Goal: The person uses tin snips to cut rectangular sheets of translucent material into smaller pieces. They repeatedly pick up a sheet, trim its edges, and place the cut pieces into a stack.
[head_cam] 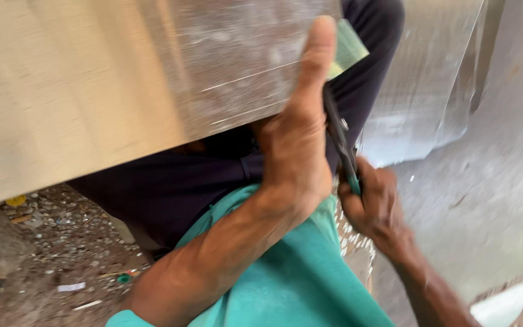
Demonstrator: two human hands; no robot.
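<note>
The person wears a loose teal-green garment [298,272] of plain, smooth cloth, with a short sleeve whose hem [122,319] ends at the upper arm, so both forearms are bare. The legs are covered by dark navy, almost black trousers [171,188] of soft, slightly creased fabric, with no pattern or markings visible. The 2 hands, the left hand [295,151] and the right hand [373,203], are bare, with no gloves, rings, watch or bands to be seen on the fingers or wrists.
</note>
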